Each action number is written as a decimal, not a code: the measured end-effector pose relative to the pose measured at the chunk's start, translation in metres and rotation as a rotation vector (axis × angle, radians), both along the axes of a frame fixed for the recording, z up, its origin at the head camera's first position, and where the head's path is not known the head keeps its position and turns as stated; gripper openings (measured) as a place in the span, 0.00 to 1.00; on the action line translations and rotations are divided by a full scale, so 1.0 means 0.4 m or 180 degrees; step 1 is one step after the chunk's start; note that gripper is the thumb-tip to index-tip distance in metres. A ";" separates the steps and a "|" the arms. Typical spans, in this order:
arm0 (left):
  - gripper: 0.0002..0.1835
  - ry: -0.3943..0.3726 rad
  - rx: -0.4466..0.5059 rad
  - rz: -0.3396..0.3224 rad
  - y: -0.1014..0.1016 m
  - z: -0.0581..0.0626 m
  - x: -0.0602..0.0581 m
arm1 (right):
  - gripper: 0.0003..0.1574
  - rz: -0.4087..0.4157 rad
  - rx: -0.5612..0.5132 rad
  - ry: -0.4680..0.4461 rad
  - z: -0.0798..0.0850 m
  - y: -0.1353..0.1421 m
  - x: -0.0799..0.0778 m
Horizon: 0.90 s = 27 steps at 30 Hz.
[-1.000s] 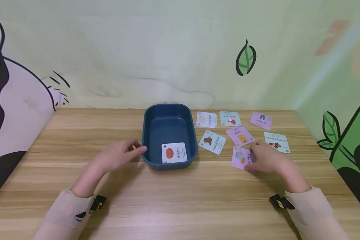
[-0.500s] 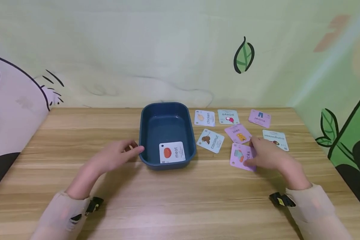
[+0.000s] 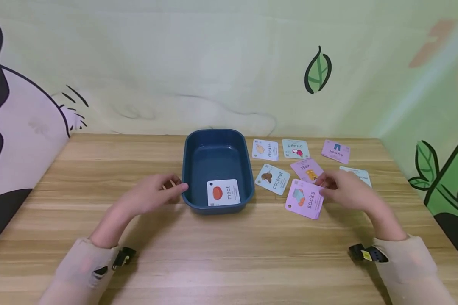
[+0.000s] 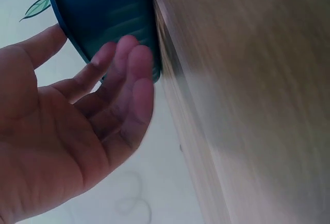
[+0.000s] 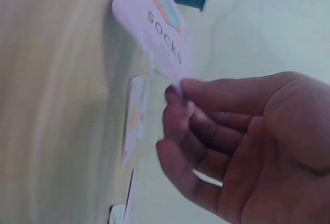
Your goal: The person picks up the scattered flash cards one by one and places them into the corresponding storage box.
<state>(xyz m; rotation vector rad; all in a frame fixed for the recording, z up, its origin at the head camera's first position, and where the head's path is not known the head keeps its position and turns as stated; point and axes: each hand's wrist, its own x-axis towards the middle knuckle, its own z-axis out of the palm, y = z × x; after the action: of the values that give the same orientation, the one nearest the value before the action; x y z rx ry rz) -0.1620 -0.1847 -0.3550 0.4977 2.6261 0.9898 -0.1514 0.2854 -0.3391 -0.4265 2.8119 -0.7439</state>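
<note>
My right hand (image 3: 351, 190) pinches a purple socks card (image 3: 304, 199) by its corner between thumb and fingers. In the right wrist view, the socks card (image 5: 157, 26) is tilted and lifted off the table. At the left side of a dark blue plastic bin (image 3: 218, 163), my left hand (image 3: 152, 195) has its thumb on the rim. The left wrist view shows the loosely bent fingers (image 4: 140, 100) beside the bin's outer wall (image 4: 121, 13). A white meat card (image 3: 224, 192) lies inside the bin, near its front end.
Right of the bin lie chicken (image 3: 265, 150), pitaya (image 3: 295, 149), coconut (image 3: 272, 178), vest (image 3: 307, 169), jeans (image 3: 335, 151) and mangosteen (image 3: 356, 174) cards. The mangosteen card is partly hidden by my right hand. A printed wall backdrop (image 3: 156, 76) stands behind the wooden table (image 3: 213, 258).
My right hand has raised the socks card from the table, and it has shifted slightly left and turned, its word now in full view. My left hand has stayed at the bin's rim.
</note>
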 end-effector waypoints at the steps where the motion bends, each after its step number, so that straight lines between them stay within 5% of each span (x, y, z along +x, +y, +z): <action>1: 0.21 -0.0027 0.0061 -0.0002 0.000 0.001 -0.001 | 0.07 -0.0001 -0.0100 -0.0013 0.005 0.001 -0.002; 14: 0.16 -0.0371 0.0751 0.0327 0.018 -0.001 -0.018 | 0.10 0.0114 -0.1037 0.0031 0.075 -0.031 -0.040; 27: 0.16 -0.0413 0.0792 0.0445 0.018 -0.002 -0.025 | 0.14 -0.0136 -0.1546 0.0047 0.058 -0.172 -0.058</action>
<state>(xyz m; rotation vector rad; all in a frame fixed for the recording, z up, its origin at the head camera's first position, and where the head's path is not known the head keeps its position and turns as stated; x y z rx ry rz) -0.1718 -0.1776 -0.3558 0.2948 2.4626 1.3552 -0.1748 0.2165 -0.3158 -0.4446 2.6382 -1.4435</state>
